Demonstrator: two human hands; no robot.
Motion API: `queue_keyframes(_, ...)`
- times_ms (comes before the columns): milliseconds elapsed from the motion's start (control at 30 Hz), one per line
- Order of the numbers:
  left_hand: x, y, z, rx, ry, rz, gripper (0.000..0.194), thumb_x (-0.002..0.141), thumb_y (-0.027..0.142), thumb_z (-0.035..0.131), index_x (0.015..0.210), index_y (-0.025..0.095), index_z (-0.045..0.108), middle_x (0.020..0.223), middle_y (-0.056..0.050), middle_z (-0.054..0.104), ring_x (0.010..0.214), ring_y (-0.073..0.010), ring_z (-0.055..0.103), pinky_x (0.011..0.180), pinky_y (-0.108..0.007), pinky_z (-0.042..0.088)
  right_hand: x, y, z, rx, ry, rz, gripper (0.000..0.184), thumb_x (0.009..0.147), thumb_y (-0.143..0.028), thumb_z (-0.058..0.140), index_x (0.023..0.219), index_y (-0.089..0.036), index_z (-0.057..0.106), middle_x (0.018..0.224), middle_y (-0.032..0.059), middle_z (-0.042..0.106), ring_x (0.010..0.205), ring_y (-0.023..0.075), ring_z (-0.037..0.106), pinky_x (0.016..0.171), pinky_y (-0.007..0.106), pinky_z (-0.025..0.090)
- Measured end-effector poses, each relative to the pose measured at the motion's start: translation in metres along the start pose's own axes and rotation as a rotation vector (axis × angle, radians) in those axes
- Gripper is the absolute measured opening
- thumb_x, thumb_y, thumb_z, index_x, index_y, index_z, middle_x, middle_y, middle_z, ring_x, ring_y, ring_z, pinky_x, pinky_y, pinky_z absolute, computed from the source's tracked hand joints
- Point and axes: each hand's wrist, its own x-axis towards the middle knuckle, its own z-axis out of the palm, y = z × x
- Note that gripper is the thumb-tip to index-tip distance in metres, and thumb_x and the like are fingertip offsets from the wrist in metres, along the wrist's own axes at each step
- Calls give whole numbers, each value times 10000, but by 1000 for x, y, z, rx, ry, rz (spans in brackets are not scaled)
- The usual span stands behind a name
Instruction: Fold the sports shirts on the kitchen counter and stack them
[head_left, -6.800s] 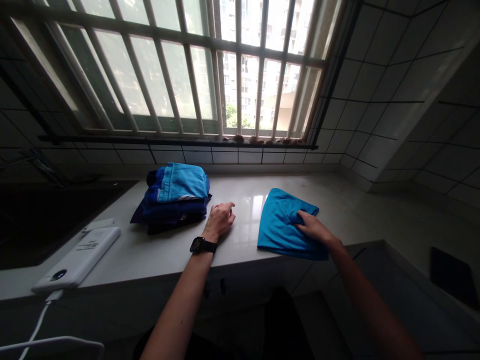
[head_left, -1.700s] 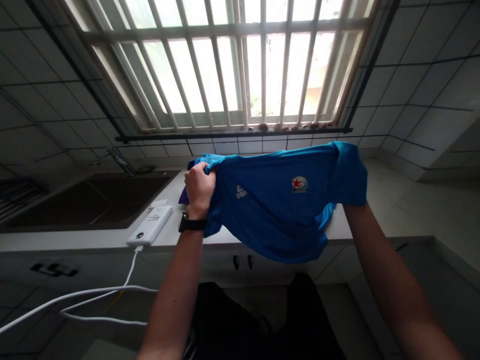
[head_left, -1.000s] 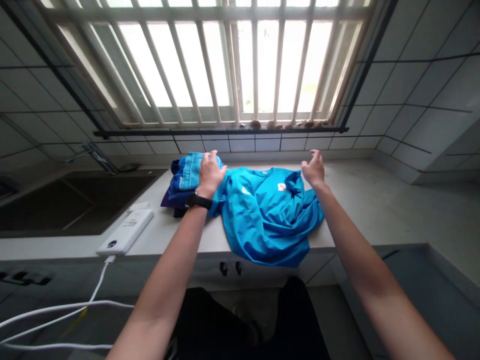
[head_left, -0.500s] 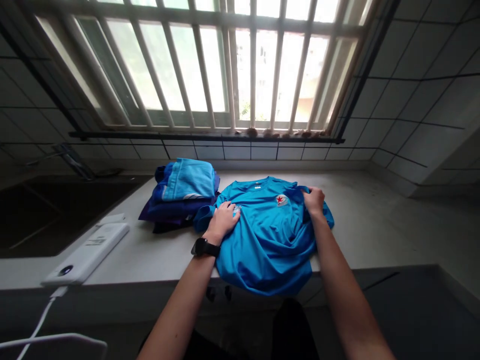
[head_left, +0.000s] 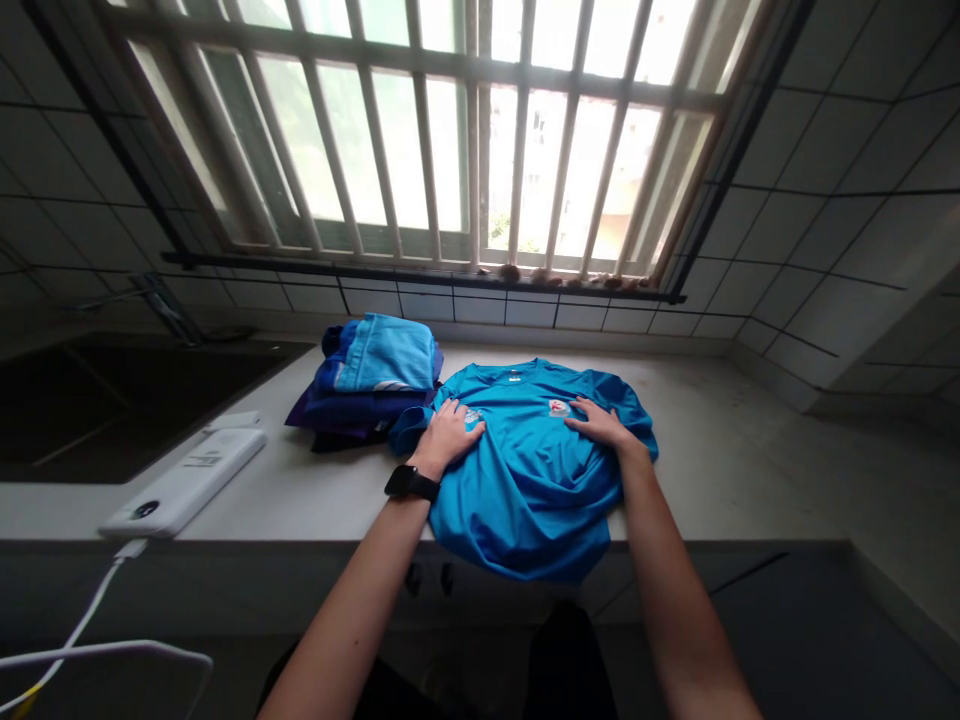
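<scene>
A blue T-shirt lies spread over the counter, its collar toward the window and its lower part hanging over the front edge. It has a small logo on each side of the chest and is wrinkled below. My left hand rests flat on its left chest near one logo, fingers extended; a black watch is on that wrist. My right hand lies on the right chest with fingers spread, beside the red-and-white badge. Neither hand grips the cloth.
A stack of folded clothes, light blue on top, sits left of the shirt. Farther left are a white power bank with a cable, and a dark sink with a faucet. A barred window rises behind the counter.
My right hand has let go of the shirt's right sleeve and moved left and down onto the chest. The sleeve now lies flatter. My left hand stays in place on the cloth.
</scene>
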Motion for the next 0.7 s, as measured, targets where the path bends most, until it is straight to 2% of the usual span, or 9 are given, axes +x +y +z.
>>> queue_keyframes(67,1,0,2,7,-6,-18,486,959,390,587,1363,129,657,1538,-246,535,1510,-379,413,1207,-518,378,4,-4,1,-83,56,102,613,1054,-526,414,1564,-191,479,1681,179,363,1576,342,291,1251,624,211)
queue_keyframes(167,3,-1,4,19,-14,-33,556,948,392,602,1409,82,608,1591,-260,467,1532,-390,370,1214,-508,363,4,-17,-6,-109,124,157,569,1071,-428,390,1559,-146,473,1658,218,387,1573,346,299,1239,637,224)
queue_keyframes(267,3,-3,6,7,-3,-14,562,947,391,610,1405,65,608,1576,-264,483,1526,-392,379,1218,-486,361,-25,-26,-14,-28,237,65,497,1019,-289,484,1487,-134,542,1558,213,527,1471,325,470,1193,527,376)
queue_keyframes(333,4,-4,7,9,8,13,561,950,396,605,1408,72,609,1558,-247,511,1520,-378,391,1228,-467,351,-65,-24,-9,82,280,-44,390,1003,-267,492,1339,-147,650,1362,175,676,1231,272,660,1050,398,514)
queue_keyframes(400,5,-5,9,27,11,40,555,960,408,583,1417,95,611,1552,-216,528,1517,-364,395,1237,-460,338,-114,-16,5,159,181,-138,273,984,-350,551,1085,-180,738,1055,110,751,939,246,723,862,360,575)
queue_keyframes(467,5,-6,10,42,13,60,539,962,418,570,1413,128,627,1547,-185,540,1509,-363,401,1239,-463,337,-157,-6,28,155,163,-273,216,893,-398,705,996,-213,752,1053,81,729,929,250,707,837,370,575)
queue_keyframes(567,6,-6,12,51,13,66,531,958,430,564,1404,153,647,1543,-161,547,1495,-359,412,1240,-455,338,-195,-1,63,83,369,-339,241,827,-239,758,1068,-238,764,1131,90,712,1057,294,681,887,415,561)
queue_keyframes(633,6,-6,12,55,11,65,537,961,432,550,1415,160,642,1542,-154,547,1493,-354,412,1242,-452,333,-205,-11,81,87,508,-336,172,897,-187,674,1027,-235,776,991,80,720,947,271,696,841,401,561)
queue_keyframes(700,5,-6,11,57,4,68,546,963,427,538,1430,160,632,1545,-155,546,1499,-359,403,1241,-465,334,-215,-30,92,149,564,-357,196,975,-210,592,1002,-232,784,853,61,704,811,234,696,772,360,559)
